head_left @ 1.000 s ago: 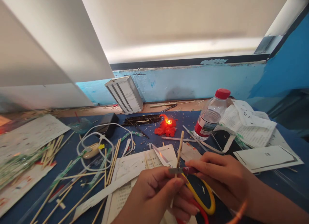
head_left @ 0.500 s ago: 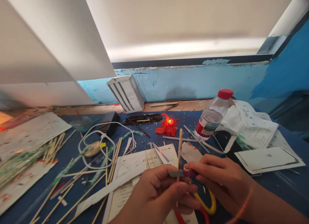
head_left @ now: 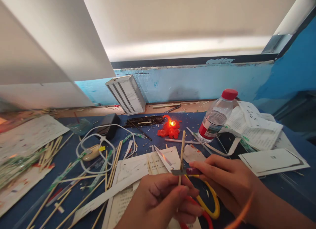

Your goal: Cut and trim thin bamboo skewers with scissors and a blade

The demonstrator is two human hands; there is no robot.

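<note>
Pale wood stands pinched in your left hand (head_left: pixel 168 196) — a thin stick (head_left: pixel 183 150), nearer you than the lit red candle (head_left: pixel 170 132) and slightly to its right. Half a second ago the stick stood almost straight up; now its top leans a little to the right, and the small knife (head_left: pixel 193 171) has come slightly up in view with it. Your left thumb and fingertips are closed on the stick's lower part, leaving no gap, while the other fingers curl beneath. Your right hand (head_left: pixel 227 176) has thumb and forefinger closed around the knife's dark handle; how hard they press, you cannot tell from here. The blade crosses the stick just above your left fingertips, as it did before, so this looks like a small change of angle within the same blade work rather than a new step. Nothing around the candle appears to have shifted: the water bottle (head_left: pixel 213 120) stands to its right, the dark sticks (head_left: pixel 145 121) lie to its left, and the scissors (head_left: pixel 164 158) lie on its near side — partly hidden by your hands.
</note>
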